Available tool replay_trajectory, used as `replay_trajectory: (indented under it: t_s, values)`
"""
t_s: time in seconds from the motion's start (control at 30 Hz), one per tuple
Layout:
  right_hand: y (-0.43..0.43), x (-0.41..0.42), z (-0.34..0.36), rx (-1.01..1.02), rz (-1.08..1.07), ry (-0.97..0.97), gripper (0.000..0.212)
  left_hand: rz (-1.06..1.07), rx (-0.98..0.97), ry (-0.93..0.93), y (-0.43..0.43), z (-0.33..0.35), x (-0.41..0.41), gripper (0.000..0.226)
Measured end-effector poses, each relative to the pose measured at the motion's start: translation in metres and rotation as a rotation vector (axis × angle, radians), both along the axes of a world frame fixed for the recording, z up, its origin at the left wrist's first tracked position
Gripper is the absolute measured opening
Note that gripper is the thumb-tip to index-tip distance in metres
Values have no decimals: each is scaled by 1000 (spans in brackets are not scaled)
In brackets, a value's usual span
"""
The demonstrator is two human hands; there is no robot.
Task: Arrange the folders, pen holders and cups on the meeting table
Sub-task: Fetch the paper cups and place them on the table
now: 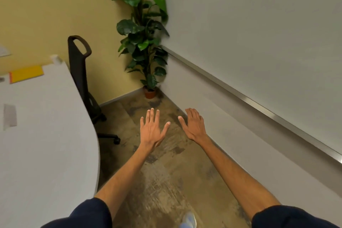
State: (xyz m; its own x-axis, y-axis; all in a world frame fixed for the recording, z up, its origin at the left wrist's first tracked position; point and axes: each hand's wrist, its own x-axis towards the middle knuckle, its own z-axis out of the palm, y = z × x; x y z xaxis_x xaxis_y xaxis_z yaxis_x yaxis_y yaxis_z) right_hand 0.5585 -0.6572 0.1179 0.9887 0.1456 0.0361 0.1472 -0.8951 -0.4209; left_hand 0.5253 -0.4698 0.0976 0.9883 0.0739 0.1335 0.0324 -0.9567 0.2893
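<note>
Left hand (pixel 150 129): fingers straight, spread wide, holding nothing, above the floor (pixel 166 181).
Right hand (pixel 194 126): fingers straight, slightly apart, empty, just beside the left.
Yellow folder (pixel 26 73): flat on the white table (pixel 46 135), far left, well apart from the 2 hands.
Black chair (pixel 79 72): at the table's end.
Potted plant (pixel 142 29): in the corner.

Left hand (pixel 150 131), right hand (pixel 194 126) splayed (folder (pixel 26 73), seemingly).
</note>
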Motion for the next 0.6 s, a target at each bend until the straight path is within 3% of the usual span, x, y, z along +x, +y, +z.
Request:
replay_trajectory:
  t_s: [0.3, 0.6]
  values:
    - [65, 187, -21, -2, 171, 13, 65, 153, 1, 40, 56, -16, 162, 84]
    - [112, 376, 1, -29, 315, 21, 65, 316, -69, 64, 100, 2, 311, 87]
